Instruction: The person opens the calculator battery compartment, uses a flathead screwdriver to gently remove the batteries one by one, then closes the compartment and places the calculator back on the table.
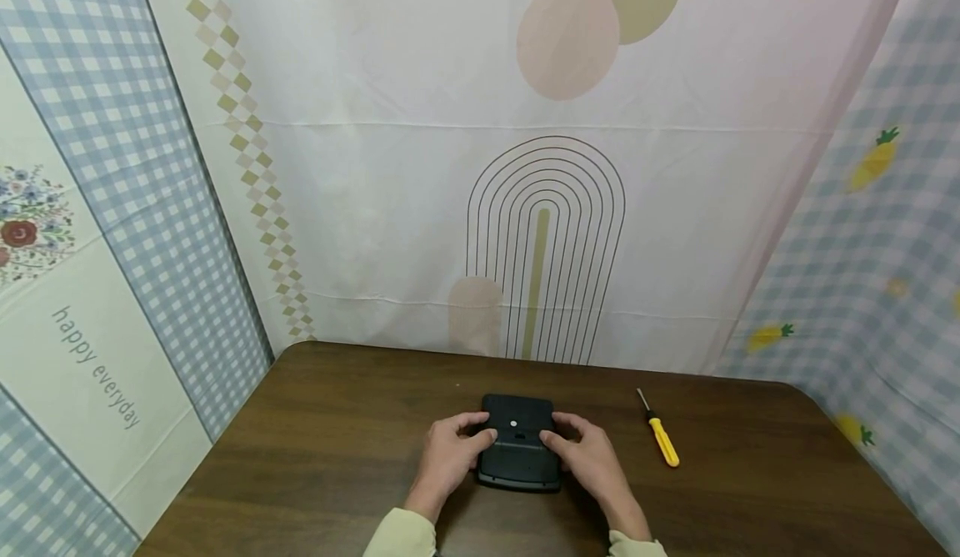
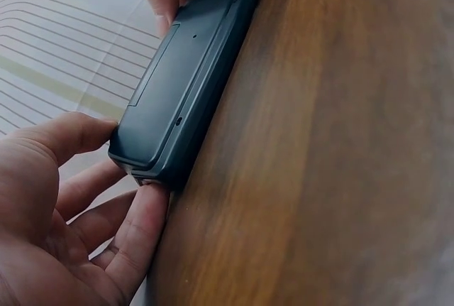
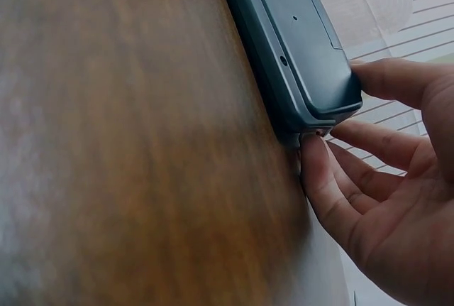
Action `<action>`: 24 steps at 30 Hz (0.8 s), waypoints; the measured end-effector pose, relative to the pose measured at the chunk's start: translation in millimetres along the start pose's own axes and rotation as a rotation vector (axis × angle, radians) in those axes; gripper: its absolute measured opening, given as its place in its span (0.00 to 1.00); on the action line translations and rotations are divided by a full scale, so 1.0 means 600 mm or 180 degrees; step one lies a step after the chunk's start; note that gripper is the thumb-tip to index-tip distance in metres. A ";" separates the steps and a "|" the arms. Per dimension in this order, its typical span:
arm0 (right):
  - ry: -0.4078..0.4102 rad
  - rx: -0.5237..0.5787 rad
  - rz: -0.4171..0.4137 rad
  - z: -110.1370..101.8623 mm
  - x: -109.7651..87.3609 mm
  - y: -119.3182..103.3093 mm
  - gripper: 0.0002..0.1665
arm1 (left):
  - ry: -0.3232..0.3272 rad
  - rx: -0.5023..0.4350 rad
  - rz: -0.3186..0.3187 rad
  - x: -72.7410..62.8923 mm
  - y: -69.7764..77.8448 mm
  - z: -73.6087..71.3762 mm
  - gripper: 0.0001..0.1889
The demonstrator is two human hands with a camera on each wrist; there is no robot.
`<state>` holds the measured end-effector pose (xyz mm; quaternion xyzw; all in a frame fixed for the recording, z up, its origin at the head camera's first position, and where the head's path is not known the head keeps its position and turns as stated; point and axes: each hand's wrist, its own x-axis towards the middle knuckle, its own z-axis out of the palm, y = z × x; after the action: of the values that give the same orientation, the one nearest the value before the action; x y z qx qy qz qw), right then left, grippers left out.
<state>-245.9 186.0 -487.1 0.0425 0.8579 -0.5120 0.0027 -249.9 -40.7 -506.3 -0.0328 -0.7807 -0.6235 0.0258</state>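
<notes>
A black calculator (image 1: 519, 459), its back facing up, is at the middle of the table between both hands. My left hand (image 1: 448, 457) grips its left side, thumb on the back panel and fingers along the edge. On the opposite side my right hand (image 1: 594, 459) holds it in a mirrored way. In the left wrist view the calculator (image 2: 181, 72) shows a flat cover panel and small holes, with fingertips under its near edge. The right wrist view has the calculator (image 3: 294, 43) close over the tabletop. Its front face is hidden.
A screwdriver (image 1: 663, 440) with a yellow handle lies to the right of the right hand, its shaft pointing away. The brown wooden table (image 1: 315, 449) ends at a patterned cloth (image 1: 375, 232) at the back. Checked cloths hang on both sides.
</notes>
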 end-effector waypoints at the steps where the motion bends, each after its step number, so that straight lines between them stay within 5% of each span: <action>1: 0.0001 -0.0013 -0.0007 0.000 0.000 0.000 0.33 | -0.0003 0.0011 0.0003 0.000 0.000 0.000 0.19; 15: 0.0009 -0.0045 -0.0071 0.000 0.000 0.001 0.29 | -0.0052 0.0188 0.0056 0.000 -0.002 0.000 0.16; 24: 0.0255 -0.0232 -0.0481 -0.001 -0.002 -0.005 0.21 | 0.0087 0.0420 0.0404 0.001 0.003 -0.001 0.14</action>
<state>-245.0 184.8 -484.4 -0.0019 0.8762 -0.4771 -0.0687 -250.3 -40.7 -504.1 -0.0720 -0.8160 -0.5682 0.0781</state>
